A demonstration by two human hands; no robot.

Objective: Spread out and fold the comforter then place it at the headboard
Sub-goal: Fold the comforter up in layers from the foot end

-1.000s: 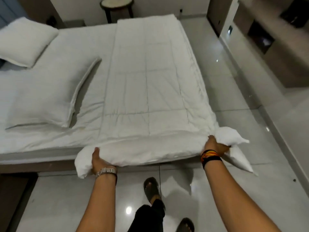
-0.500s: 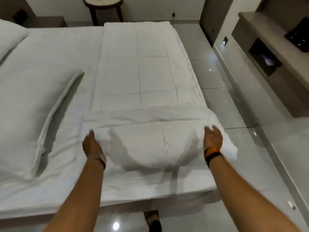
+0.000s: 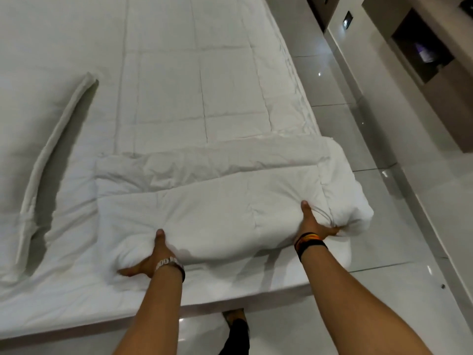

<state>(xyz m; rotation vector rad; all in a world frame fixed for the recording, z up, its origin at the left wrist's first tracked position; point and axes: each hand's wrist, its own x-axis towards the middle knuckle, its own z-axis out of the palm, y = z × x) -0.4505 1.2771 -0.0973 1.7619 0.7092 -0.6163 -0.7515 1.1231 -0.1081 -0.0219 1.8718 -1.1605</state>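
Note:
The white quilted comforter (image 3: 194,80) lies as a long strip down the right side of the bed (image 3: 230,285). Its near end is folded back into a thick bundle (image 3: 217,213) on top of itself. My left hand (image 3: 151,260) grips the bundle's near left corner, thumb on top and fingers underneath. My right hand (image 3: 312,224) grips the near right corner the same way, bunching the fabric. The headboard is out of view.
A white pillow (image 3: 38,139) lies on the bed to the left of the comforter. Glossy tiled floor (image 3: 384,201) runs along the right of the bed, with a wall unit with shelves (image 3: 422,55) beyond it. My foot (image 3: 235,319) stands at the bed's near edge.
The near end of the comforter went from hanging over the bed's edge to folded up onto the bed. My hands, flat on the fold half a second ago, now grip the bundle's near corners.

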